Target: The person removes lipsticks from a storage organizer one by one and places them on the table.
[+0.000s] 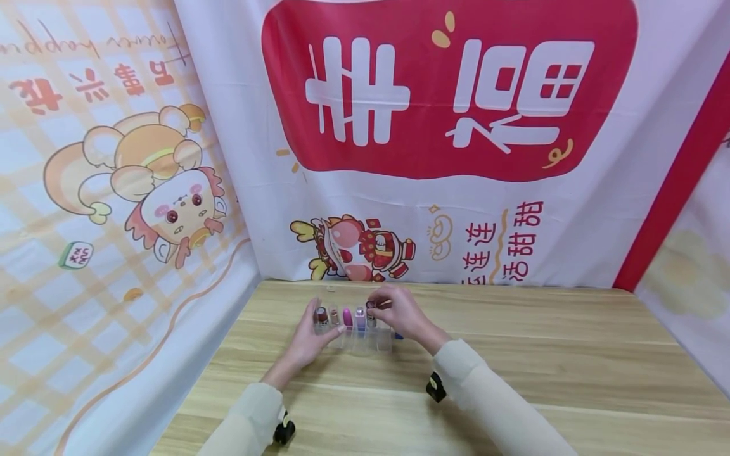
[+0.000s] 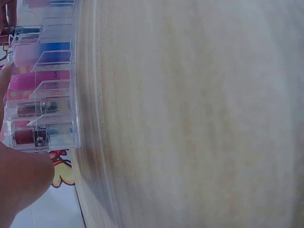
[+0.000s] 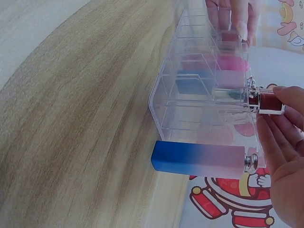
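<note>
A clear lipstick organizer [image 1: 359,342] stands on the table with a row of lipsticks in its compartments. My left hand [image 1: 305,342] grips its left end, the thumb across the front. Between the thumb and fingers of my right hand [image 1: 402,310] is the top of a dark red lipstick [image 3: 270,102] with a clear casing and silver collar; its lower part is inside a compartment toward the right. To its left sit a pink-and-blue lipstick [image 1: 360,315], a magenta one [image 1: 347,316], and two clear-cased ones at the left end, the outermost dark red [image 2: 24,137].
Another blue-to-pink lipstick [image 3: 199,159] stands outside the organizer, close by its right end. The wooden table [image 1: 542,367] meets a printed cloth backdrop [image 1: 433,190] behind and another cloth [image 1: 142,285] at the left.
</note>
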The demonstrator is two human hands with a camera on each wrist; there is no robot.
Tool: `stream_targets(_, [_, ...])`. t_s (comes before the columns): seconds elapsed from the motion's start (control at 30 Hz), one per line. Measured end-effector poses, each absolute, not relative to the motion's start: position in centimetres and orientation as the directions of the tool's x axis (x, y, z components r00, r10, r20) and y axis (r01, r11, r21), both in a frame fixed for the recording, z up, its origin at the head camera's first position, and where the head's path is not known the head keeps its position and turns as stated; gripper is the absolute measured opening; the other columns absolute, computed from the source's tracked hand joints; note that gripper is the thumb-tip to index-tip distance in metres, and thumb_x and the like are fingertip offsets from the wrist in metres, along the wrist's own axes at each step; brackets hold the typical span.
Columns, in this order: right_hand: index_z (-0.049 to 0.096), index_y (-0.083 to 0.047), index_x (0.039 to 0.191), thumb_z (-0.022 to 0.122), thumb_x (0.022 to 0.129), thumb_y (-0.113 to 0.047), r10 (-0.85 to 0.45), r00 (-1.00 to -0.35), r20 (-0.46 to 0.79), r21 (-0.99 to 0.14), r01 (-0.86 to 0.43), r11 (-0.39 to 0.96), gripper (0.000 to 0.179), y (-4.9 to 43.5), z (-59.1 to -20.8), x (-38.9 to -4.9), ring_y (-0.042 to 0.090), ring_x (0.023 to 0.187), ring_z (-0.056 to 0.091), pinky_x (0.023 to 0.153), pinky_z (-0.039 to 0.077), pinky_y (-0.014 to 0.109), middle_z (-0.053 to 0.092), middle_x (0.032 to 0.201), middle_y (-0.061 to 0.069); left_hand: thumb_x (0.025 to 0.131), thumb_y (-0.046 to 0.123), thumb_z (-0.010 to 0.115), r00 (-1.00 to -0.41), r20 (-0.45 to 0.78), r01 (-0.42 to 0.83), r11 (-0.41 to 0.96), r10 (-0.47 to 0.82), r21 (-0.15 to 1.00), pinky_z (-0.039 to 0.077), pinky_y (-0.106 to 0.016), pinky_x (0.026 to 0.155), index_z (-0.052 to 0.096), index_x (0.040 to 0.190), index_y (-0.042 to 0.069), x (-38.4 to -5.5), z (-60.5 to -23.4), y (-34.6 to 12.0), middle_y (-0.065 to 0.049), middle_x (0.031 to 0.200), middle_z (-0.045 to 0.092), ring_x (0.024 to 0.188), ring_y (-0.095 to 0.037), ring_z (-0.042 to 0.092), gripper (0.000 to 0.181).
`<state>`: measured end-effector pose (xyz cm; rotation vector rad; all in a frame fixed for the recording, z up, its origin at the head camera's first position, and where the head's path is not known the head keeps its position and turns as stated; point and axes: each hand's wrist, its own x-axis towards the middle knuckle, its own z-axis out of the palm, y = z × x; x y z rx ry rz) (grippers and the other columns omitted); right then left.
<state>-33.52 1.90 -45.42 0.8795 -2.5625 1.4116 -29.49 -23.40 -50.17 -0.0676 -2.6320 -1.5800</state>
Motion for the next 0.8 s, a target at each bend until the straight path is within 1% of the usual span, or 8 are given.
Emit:
stream_targets(0.4, [0.075, -0.004, 0.107, 0.079, 0.087, -0.004, -0.399, -0.826, 0.398, -0.742, -0.546, 0.390, 0.020, 2.1, -45.4, -33.4, 0.016, 0.094, 0.069, 0.081, 0.060, 0.019, 0.066, 0.102, 0.003, 0.083, 0.040, 0.084, -0.995, 0.098, 0.090, 0.476, 0.009, 0.875, 0.018, -0.056, 0.125, 0.011, 0.165, 0.013, -29.7, -50.4, -23.5, -0.016, 0.168, 0.021, 0.153, -0.039, 0.022, 0.113])
stream_targets(0.6, [0.075, -0.005, 0.109, 0.079, 0.088, -0.004, -0.385, -0.843, 0.375, -0.764, -0.516, 0.387, 0.022, 2.2, -44.7, -33.2, 0.017, 0.097, 0.071, 0.081, 0.061, 0.019, 0.066, 0.106, 0.003, 0.085, 0.041, 0.083, -0.996, 0.089, 0.079, 0.479, 0.001, 0.874, 0.018, -0.056, 0.125, 0.010, 0.165, 0.014, -29.7, -50.3, -23.4, -0.016, 0.169, 0.020, 0.154, -0.039, 0.021, 0.112])
stream_targets(0.8, [0.075, -0.007, 0.108, 0.078, 0.089, -0.003, -0.387, -0.832, 0.398, -0.758, -0.536, 0.373, 0.020, 2.3, -44.5, -33.1, 0.016, 0.095, 0.070, 0.081, 0.061, 0.020, 0.066, 0.105, 0.003, 0.086, 0.038, 0.083, -0.996, 0.084, 0.074, 0.484, 0.001, 0.872, 0.017, -0.056, 0.125, 0.009, 0.165, 0.015, -29.8, -50.4, -23.4, -0.016, 0.169, 0.019, 0.154, -0.038, 0.020, 0.111])
